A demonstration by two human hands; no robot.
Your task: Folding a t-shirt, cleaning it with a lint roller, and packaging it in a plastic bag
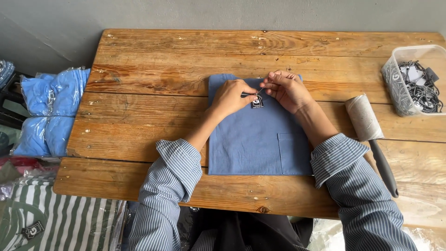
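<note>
A folded blue shirt with a chest pocket lies flat on the wooden table. Both my hands work at its collar end. My left hand pinches a thin dark cord from which a small black hang tag dangles onto the cloth. My right hand meets it fingertip to fingertip, gripping the other end of the cord near the collar. Both sleeves are blue-and-white striped.
A lint roller with a dark handle lies to the right of the shirt. A clear plastic tub of black tags and cords stands at the right edge. Bagged blue garments and a bagged striped garment are stacked off the left side.
</note>
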